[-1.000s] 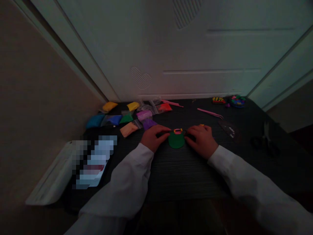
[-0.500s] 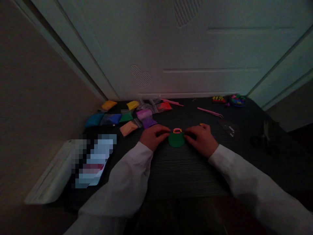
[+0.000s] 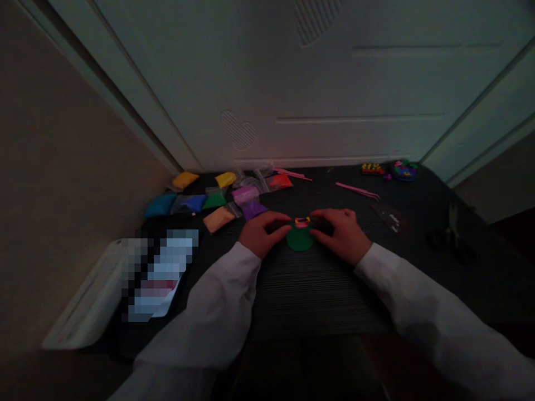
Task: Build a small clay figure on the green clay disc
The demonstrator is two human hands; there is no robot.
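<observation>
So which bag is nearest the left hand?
The dark purple bag, right by the left hand; the light purple bag and peach bag lie farther off.

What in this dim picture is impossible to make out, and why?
All in the head view:
Lit rectangular screen: pixel blocks cover its content.
White marks on the clear plastic sheet: too small and dim to read.
Upper striped relief on the white panelled door: cut off by the top edge.
Whether the left hand and right hand grip the flat green rounded piece: fingers and gloom hide the contact.
</observation>
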